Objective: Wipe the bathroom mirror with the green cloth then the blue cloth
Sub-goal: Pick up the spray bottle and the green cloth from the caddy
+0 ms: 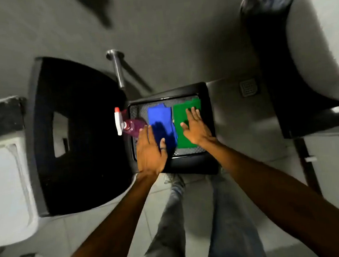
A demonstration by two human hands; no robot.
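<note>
Black stool [192, 165] sits centre frame, its recessed top nearly filled. Blue cloth [160, 117] lies left of centre, green cloth [182, 131] right of centre, edges almost touching down the middle. Only thin strips of the patterned stool top show along the upper and lower rims. Spray bottle with pink liquid [132, 126] lies on its side at the stool's left edge, white trigger and red tip pointing toward the upper left, overhanging the rim.

Tight on the left: a large black seat-like panel [79, 134] butts right against the stool. A metal pipe [118, 69] comes down just above that gap. Right of the stool is bare floor with a floor drain [248, 87] at centre right, then a dark-based white fixture [319, 43] in the upper right. Bottom centre holds the person's legs in grey jeans [195, 224], right up to the stool's near edge.

Left hand [149, 150] is flat and palm down, fingers spread, over the blue cloth's lower left; ring on one finger. Right hand [195, 126] is flat and open, fingers splayed, on the green cloth. Neither is clamped on anything. Both forearms reach in from the bottom corners.
</note>
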